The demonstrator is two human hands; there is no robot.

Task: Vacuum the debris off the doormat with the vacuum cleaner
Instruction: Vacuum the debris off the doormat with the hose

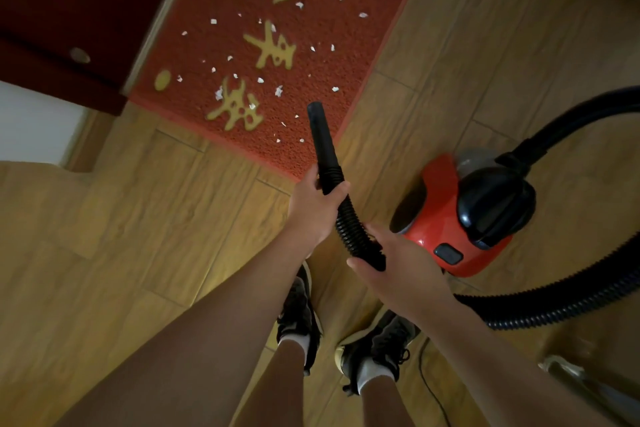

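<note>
Clamped: your left hand [311, 208] curls round the black nozzle [320, 135] at its collar; your right hand [401, 260] grips the ribbed hose [353, 229] just behind. Nozzle tip is over the near edge of the red doormat [311, 28], with white debris [278, 91] scattered across it. Vacuum cleaner [440, 211] stands on the floor [138, 218], right of the mat.

1 doormat [346, 55], 1 vacuum cleaner [446, 215] w/ 1 hose [355, 232], debris bits [335, 89] approx 40, 3 gold characters [272, 52], 2 hands: left hand [311, 208], right hand [398, 260]; 2 shoes [299, 305]
</note>
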